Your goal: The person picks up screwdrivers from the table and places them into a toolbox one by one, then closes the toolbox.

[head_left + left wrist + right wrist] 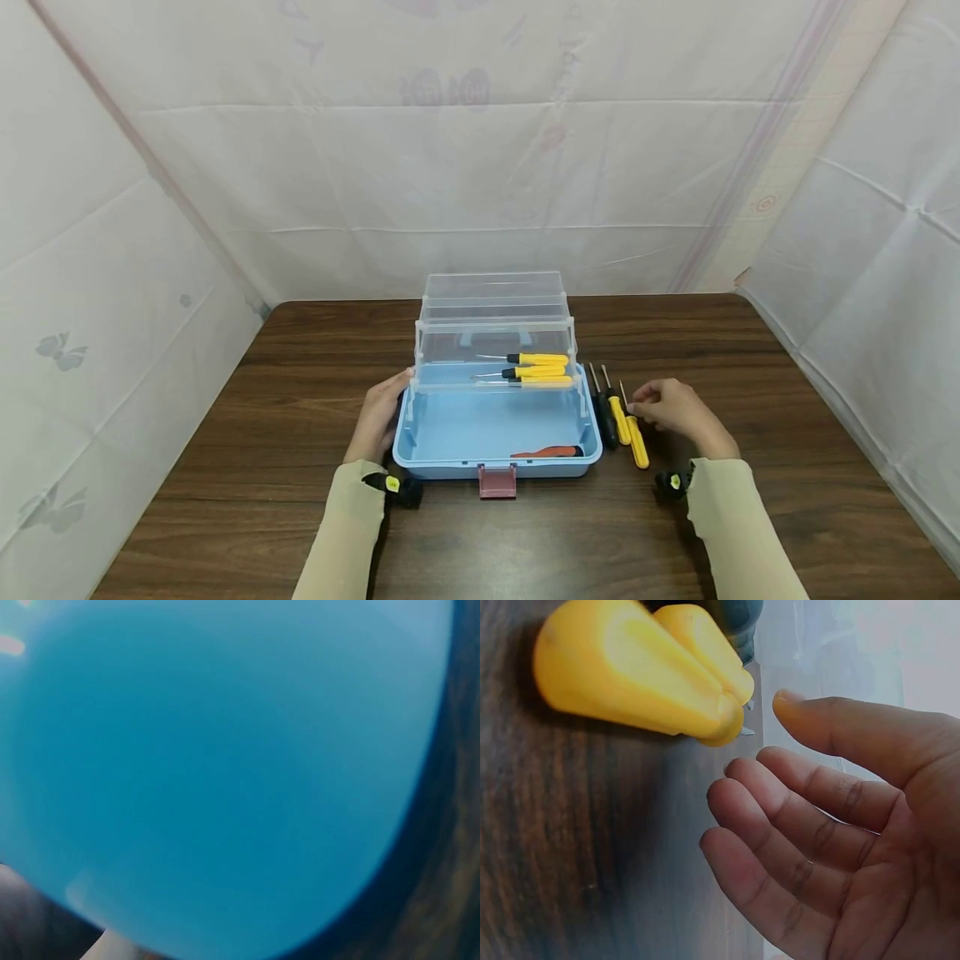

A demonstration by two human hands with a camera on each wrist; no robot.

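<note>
right hand (840,825) relaxed, beside yellow handles (637,675)

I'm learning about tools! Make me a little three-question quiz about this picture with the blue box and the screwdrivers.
1. True or false: the right hand already grips a screwdriver.
2. How many screwdrivers lie on the table right of the blue toolbox? A) one B) three C) five
3. Fill in: the left hand rests against the toolbox's ___ side.

Key
1. False: its fingers are loosely open beside the nearest yellow screwdriver.
2. B: one black-handled screwdriver and two yellow-handled ones.
3. Left.
</note>
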